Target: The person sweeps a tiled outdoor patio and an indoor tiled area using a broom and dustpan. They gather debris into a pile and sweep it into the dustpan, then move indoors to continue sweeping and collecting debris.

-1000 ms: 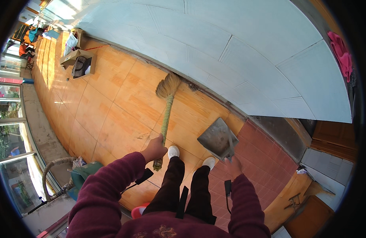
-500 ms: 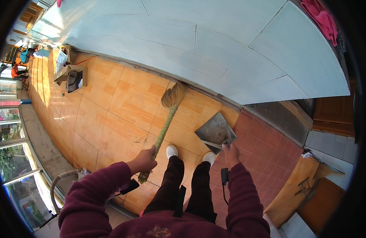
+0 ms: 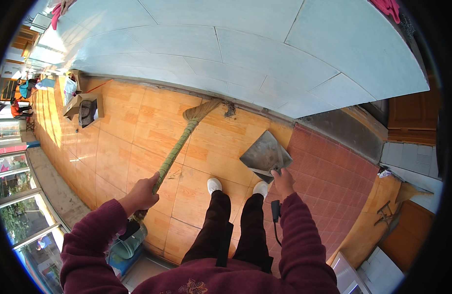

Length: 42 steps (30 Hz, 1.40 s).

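My left hand (image 3: 142, 194) is closed round the green-wrapped handle of a straw broom (image 3: 175, 150). The broom slants away from me, and its bristles reach the floor close to the base of the pale tiled wall. Just right of the bristle tips lies a small dark heap of sweepings (image 3: 230, 109). My right hand (image 3: 283, 182) grips the handle of a grey metal dustpan (image 3: 265, 153). The pan is in front of my right shoe, near the border of the red tiles, with its wide edge facing the far left. I cannot tell whether it touches the floor.
Wood-look tiles (image 3: 152, 122) cover the floor, with red ribbed tiles (image 3: 329, 181) to the right. The pale wall (image 3: 236, 49) runs along the far side. Open cardboard boxes (image 3: 96, 105) stand at far left; people (image 3: 21, 105) sit beyond. A bucket (image 3: 128, 245) is by my left forearm.
My left hand and the broom handle have swung left and nearer to me. The bristles have shifted left, uncovering the dark heap. The dustpan has barely moved.
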Motion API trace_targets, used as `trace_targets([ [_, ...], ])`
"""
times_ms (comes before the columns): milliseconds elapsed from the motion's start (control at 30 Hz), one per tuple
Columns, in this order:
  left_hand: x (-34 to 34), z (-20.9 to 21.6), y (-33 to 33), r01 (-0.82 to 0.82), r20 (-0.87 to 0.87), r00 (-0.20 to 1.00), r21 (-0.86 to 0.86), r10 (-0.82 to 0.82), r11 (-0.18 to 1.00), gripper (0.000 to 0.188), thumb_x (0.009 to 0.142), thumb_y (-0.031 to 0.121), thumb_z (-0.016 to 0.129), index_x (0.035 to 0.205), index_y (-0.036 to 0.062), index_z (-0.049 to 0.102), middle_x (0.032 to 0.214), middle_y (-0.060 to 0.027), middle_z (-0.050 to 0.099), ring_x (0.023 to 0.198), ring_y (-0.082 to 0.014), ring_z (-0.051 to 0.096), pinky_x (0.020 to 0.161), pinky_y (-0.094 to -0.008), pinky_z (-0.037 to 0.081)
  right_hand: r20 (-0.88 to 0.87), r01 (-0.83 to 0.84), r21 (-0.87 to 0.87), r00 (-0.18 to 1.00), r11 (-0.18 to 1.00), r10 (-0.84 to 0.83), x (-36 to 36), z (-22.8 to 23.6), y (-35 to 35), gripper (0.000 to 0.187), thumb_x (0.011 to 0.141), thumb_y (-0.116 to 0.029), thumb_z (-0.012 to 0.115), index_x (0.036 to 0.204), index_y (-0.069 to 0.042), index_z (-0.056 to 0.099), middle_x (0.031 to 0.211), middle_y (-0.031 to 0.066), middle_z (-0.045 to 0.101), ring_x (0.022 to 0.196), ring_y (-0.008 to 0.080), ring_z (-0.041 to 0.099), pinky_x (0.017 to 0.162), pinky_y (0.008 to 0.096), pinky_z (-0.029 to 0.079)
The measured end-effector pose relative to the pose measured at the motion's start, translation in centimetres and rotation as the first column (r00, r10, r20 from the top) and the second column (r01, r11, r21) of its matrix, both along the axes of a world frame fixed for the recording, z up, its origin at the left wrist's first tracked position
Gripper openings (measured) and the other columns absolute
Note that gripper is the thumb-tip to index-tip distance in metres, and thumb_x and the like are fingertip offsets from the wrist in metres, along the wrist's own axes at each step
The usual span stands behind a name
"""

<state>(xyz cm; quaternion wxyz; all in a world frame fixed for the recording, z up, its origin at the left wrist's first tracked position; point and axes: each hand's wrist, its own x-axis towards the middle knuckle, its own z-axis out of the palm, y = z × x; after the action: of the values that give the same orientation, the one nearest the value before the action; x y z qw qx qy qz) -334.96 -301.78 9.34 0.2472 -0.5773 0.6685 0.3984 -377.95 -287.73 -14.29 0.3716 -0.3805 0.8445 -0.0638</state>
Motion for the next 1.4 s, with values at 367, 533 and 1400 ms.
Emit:
trace_targets([
  [367,2.4,0.5,3.9,-0.053,-0.013,0.998,0.069,0.054,0.996,0.077,0.070,0.013,0.063,0.137,-0.0047,0.031,0.093,-0.0288,0.062,0.090,-0.0418,0.060,0.077,-0.0423,0.050,-0.033,-0.041,0.070,0.999,0.997,0.043,0.1,-0.1,0.0,0.048,0.083,-0.048,0.058,0.100,-0.003,0.059,0.100,0.0207,0.062,0.097,0.0396,0.057,0.080,0.0513,0.040],
  [533,3.2,0.0,5.8,-0.134,0.032,0.990,-0.060,0.136,0.989,0.073,0.069,0.013,0.062,0.132,-0.0104,0.032,0.093,-0.0293,0.061,0.090,-0.0428,0.060,0.077,-0.0451,0.049,-0.030,-0.031,0.048,0.999,0.998,0.032,0.1,-0.5,0.2,0.048,0.083,-0.048,0.058,0.098,-0.002,0.058,0.099,0.0211,0.062,0.096,0.0402,0.056,0.079,0.0515,0.040],
  [1400,-6.7,-6.5,9.4,0.004,0.031,0.999,0.089,-0.007,0.996,0.072,0.072,0.013,0.057,0.134,-0.0081,0.029,0.094,-0.0262,0.061,0.088,-0.0398,0.060,0.076,-0.0457,0.049,0.019,-0.014,-0.151,1.000,0.988,0.017,0.0,-2.3,0.9,0.041,0.081,-0.043,0.062,0.088,-0.002,0.058,0.091,0.0196,0.063,0.091,0.0400,0.057,0.075,0.0506,0.042],
])
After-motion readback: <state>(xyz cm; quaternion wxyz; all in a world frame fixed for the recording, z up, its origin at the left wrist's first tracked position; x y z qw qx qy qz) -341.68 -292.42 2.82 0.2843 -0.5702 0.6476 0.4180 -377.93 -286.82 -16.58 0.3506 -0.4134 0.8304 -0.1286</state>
